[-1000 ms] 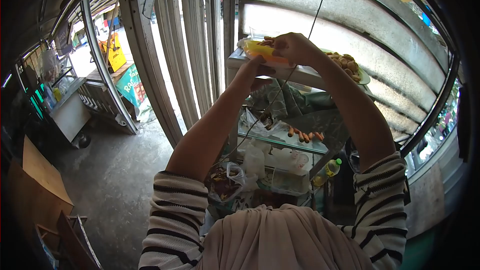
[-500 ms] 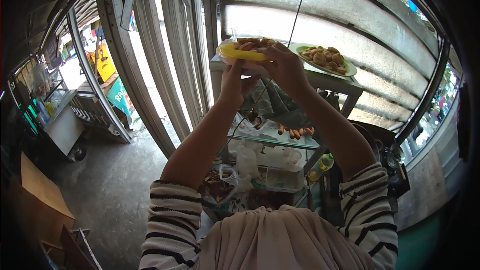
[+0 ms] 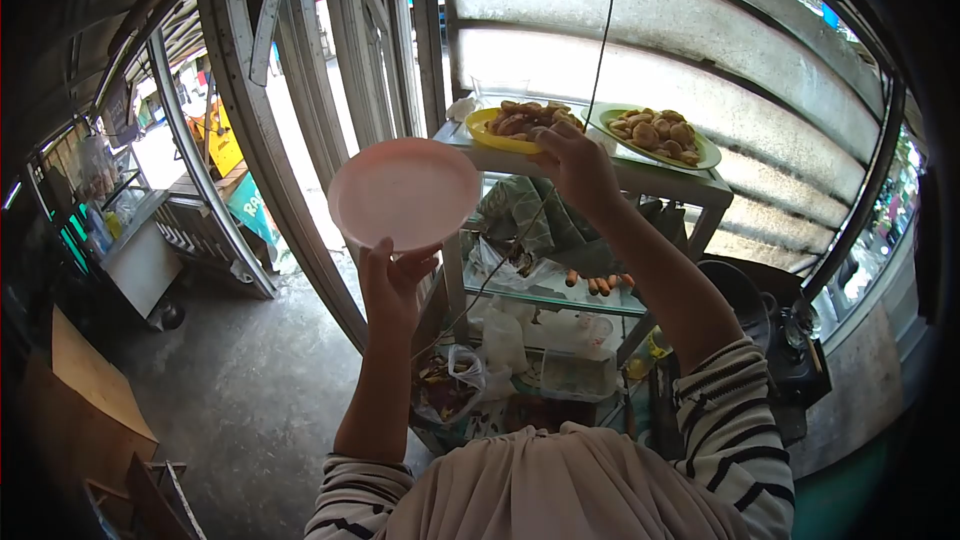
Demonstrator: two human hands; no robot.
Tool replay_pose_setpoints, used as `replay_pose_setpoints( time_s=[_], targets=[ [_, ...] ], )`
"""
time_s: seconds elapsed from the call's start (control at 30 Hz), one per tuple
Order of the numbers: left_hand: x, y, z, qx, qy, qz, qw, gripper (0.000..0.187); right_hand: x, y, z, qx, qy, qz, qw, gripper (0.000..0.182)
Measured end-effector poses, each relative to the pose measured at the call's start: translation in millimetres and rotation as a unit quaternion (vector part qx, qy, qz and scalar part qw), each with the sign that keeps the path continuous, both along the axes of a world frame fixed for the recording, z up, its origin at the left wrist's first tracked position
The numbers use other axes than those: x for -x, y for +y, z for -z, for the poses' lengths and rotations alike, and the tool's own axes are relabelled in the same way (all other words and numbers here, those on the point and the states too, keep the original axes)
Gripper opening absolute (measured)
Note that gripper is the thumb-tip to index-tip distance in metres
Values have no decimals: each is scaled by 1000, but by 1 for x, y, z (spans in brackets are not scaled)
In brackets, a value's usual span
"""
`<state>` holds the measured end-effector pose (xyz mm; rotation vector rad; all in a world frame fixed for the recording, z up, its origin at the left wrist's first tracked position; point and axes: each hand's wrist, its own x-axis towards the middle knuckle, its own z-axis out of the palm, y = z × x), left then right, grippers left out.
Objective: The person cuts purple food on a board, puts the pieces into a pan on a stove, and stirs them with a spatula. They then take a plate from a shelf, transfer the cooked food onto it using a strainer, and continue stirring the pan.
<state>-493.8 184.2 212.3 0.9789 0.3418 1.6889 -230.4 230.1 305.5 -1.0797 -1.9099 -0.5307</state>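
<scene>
A pink plate (image 3: 405, 190) is held up at left, tilted so that its round face shows. My left hand (image 3: 392, 285) grips it by the lower rim, closed on the edge. At the top of the stand, my right hand (image 3: 578, 172) pinches the front right rim of a yellow plate (image 3: 490, 138). Brown fried pieces of food (image 3: 530, 120) are heaped on the yellow plate. Right beside it sits a light green plate (image 3: 708, 154) with more pale golden fried pieces (image 3: 655, 133).
Under the top shelf are dark green leaves or cloth (image 3: 525, 210), orange sausage-like pieces (image 3: 600, 285) and a glass shelf (image 3: 560, 302). Lower down are a plastic bag (image 3: 450, 380) and a clear box (image 3: 578, 375). A stove (image 3: 800, 360) stands at right, and a black cord (image 3: 604, 30) hangs down in front.
The pink plate has come away from beneath the yellow plate, moving left and down with my left hand. My right hand stays at the yellow plate, which now rests on the stand.
</scene>
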Motion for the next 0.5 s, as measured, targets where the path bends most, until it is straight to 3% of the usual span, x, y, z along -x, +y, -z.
replay_pose_setpoints(
  time_s=[0.13,0.33,0.4,0.43,0.5],
  targets=[
    [10,-26,27,24,-12,-16,1000,54,3,12,9,-9,-14,32,999,17],
    [6,-38,53,91,-65,121,986,57,5,15,6,9,-71,192,979,27],
    [-6,-44,53,119,-61,95,986,60,4,10,13,-79,-80,211,971,32],
    [-7,-42,64,127,-51,109,985,60,4,-1,14,-69,-75,226,969,32],
    [-3,-40,96,130,196,63,970,63,-1,-37,25,-123,0,82,989,36]
  ],
)
